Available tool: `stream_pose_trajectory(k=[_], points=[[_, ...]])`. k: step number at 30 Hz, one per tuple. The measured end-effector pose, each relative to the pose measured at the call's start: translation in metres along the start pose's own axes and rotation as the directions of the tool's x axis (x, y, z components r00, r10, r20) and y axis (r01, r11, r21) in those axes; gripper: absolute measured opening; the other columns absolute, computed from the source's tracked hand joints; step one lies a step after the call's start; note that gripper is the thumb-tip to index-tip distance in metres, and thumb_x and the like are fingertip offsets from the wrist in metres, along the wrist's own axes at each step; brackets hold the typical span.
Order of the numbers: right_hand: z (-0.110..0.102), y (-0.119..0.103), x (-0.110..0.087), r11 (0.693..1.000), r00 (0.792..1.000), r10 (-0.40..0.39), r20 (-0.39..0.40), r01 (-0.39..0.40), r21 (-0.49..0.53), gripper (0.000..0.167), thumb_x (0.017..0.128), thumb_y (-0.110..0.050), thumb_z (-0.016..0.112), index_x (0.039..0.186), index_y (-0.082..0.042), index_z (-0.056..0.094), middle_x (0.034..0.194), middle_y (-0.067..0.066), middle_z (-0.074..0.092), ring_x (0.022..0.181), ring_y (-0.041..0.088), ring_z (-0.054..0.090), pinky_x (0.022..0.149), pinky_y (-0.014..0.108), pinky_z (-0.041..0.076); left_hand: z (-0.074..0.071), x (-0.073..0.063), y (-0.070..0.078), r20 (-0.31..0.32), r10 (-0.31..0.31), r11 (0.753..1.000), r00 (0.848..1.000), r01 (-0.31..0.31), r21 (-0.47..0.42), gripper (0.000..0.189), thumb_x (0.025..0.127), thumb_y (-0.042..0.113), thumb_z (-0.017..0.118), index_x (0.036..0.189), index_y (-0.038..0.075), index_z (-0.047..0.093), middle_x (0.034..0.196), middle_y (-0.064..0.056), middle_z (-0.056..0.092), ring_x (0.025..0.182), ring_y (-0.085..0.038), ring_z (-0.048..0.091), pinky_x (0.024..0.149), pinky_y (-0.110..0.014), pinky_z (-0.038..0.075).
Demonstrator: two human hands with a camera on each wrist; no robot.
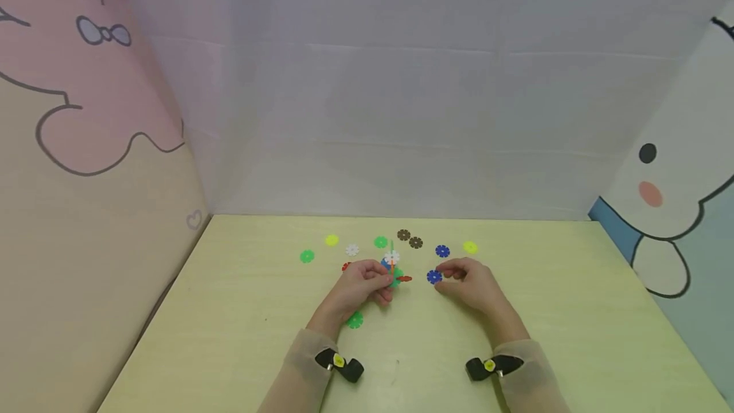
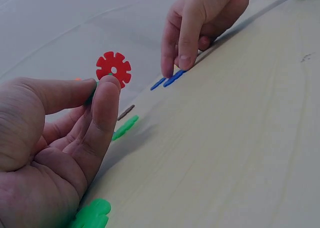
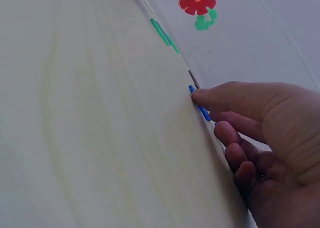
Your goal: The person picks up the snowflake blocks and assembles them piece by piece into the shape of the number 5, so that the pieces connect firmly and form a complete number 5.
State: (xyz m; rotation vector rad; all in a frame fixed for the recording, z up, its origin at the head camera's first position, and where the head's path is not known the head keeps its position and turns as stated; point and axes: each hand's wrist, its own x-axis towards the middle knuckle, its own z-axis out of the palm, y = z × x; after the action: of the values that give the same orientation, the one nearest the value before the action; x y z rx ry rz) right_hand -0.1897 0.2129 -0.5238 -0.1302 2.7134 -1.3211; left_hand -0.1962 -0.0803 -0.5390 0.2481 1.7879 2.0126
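Note:
My left hand [image 1: 362, 284] pinches a cluster of joined notched plastic discs between thumb and fingers, above the table. In it a white disc [image 1: 392, 257], a green disc [image 1: 397, 277] and an edge-on red disc [image 1: 406, 279] show; the red disc [image 2: 114, 68] faces the left wrist view. Fingers cover part of the joint. My right hand [image 1: 471, 282] is low at the tabletop, its thumb and index finger at the right edge of a flat blue notched disc [image 1: 434, 277]. From the right wrist view, the thumb overlaps that blue disc [image 3: 204, 111].
Loose notched discs lie behind the hands: two brown discs [image 1: 404, 234], another blue disc [image 1: 442, 251], yellow discs [image 1: 470, 247], a white one and green ones. One green disc [image 1: 355, 320] lies beside the left wrist. Fabric walls border the pale table [image 1: 229, 336].

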Motion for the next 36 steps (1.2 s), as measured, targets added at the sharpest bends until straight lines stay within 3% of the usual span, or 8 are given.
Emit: stream_pose_trajectory(k=[9, 18, 22, 28, 36], points=[[0.0, -0.002, -0.002, 0.999, 0.999, -0.035, 0.008, 0.035, -0.013, 0.031, 0.091, -0.021, 0.09, 0.119, -0.01, 0.082, 0.112, 0.006, 0.074, 0.103, 0.023, 0.063, 0.093, 0.042, 0.053, 0.0, 0.001, -0.001, -0.006, -0.001, 1.0, 1.0, 0.001, 0.006, 0.006, 0.104, 0.003, 0.072, 0.102, -0.001, 0.069, 0.08, -0.01, 0.074, 0.067, -0.018, 0.073, 0.065, -0.032, 0.066], [0.002, -0.002, 0.0, 0.998, 0.998, -0.064, 0.019, 0.064, 0.018, 0.024, 0.09, -0.016, 0.09, 0.107, -0.008, 0.074, 0.096, 0.001, 0.072, 0.089, 0.019, 0.062, 0.081, 0.033, 0.053, -0.002, 0.0, -0.001, 0.006, 0.003, 1.0, 1.0, -0.004, 0.008, 0.007, 0.105, 0.006, 0.073, 0.102, 0.0, 0.069, 0.081, -0.01, 0.075, 0.069, -0.018, 0.073, 0.068, -0.032, 0.066], [0.003, -0.004, -0.001, 0.993, 0.998, -0.056, 0.019, 0.054, 0.107, 0.019, 0.093, -0.017, 0.089, 0.107, -0.006, 0.08, 0.094, 0.001, 0.077, 0.086, 0.017, 0.067, 0.077, 0.027, 0.054, -0.002, 0.002, -0.001, 0.001, -0.002, 1.0, 1.0, 0.002, 0.001, 0.006, 0.104, 0.004, 0.073, 0.102, 0.0, 0.068, 0.081, -0.011, 0.075, 0.068, -0.018, 0.073, 0.066, -0.032, 0.066], [0.005, -0.011, -0.001, 0.957, 0.998, -0.041, 0.043, 0.027, 0.289, 0.017, 0.1, -0.014, 0.082, 0.109, 0.001, 0.08, 0.096, 0.007, 0.079, 0.082, 0.018, 0.066, 0.069, 0.024, 0.054, -0.003, 0.002, -0.002, -0.005, -0.004, 1.0, 1.0, 0.004, 0.002, 0.006, 0.104, 0.003, 0.072, 0.103, -0.001, 0.067, 0.081, -0.011, 0.075, 0.067, -0.019, 0.073, 0.065, -0.032, 0.066], [0.011, -0.021, -0.002, 0.896, 0.997, -0.017, 0.081, -0.021, 0.444, 0.018, 0.105, -0.011, 0.075, 0.11, 0.006, 0.074, 0.095, 0.006, 0.078, 0.084, 0.017, 0.069, 0.074, 0.024, 0.059, -0.004, 0.002, -0.002, 0.001, 0.0, 1.0, 1.0, 0.0, 0.0, 0.008, 0.105, 0.007, 0.074, 0.103, 0.001, 0.068, 0.083, -0.012, 0.076, 0.069, -0.019, 0.073, 0.068, -0.032, 0.066]])
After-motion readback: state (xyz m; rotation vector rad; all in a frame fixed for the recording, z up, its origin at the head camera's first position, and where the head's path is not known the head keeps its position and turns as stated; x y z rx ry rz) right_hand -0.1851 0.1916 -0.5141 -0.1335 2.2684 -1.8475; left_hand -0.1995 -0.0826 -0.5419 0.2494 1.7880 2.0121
